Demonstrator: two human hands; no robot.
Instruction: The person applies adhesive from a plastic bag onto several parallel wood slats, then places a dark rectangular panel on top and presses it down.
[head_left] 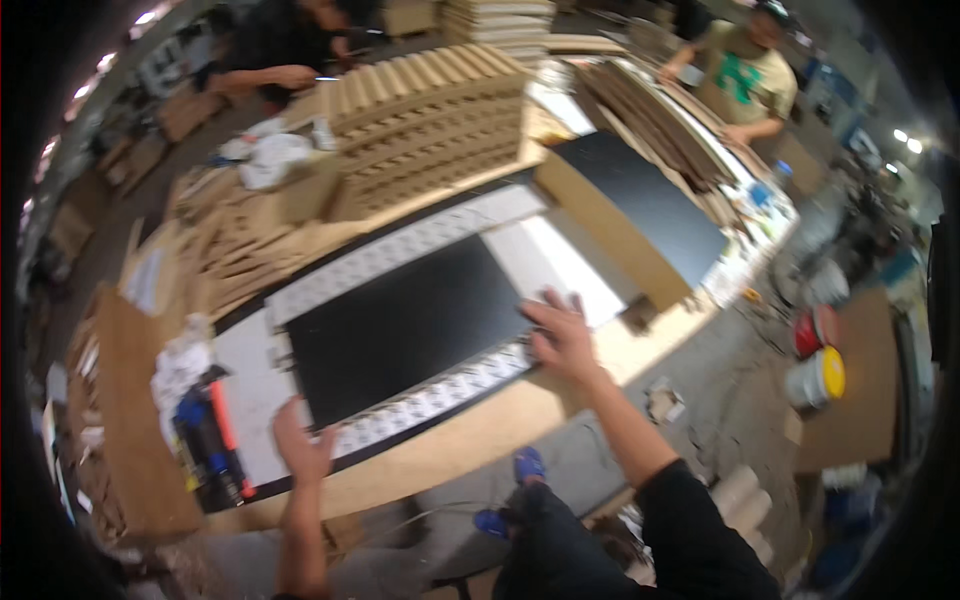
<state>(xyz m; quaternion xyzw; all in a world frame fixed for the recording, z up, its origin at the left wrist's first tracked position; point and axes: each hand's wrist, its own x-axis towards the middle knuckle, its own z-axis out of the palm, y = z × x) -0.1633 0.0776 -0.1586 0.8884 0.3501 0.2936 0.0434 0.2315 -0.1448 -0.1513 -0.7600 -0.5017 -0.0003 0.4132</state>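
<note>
A black rectangular panel [405, 320] lies on white sheets with patterned strips [440, 395] along its near and far sides. At its near left corner is my left hand [303, 445], thumb apart from the fingers, against or just beside the panel's edge. My right hand [562, 338] reaches to the panel's right end, fingers spread, with the fingertips at the edge. Both hands look open; motion blur hides whether either one presses on the panel. A brown cardboard strip [610, 235] and a dark board [650, 200] lie to the right.
Left of my left hand are dark tools with an orange-red bar [222, 415]. A stack of slatted brown pieces [430, 120] stands behind the panel. One person [745, 80] works at the far right, another [285, 70] at the far left. Buckets [815, 378] stand on the floor at right.
</note>
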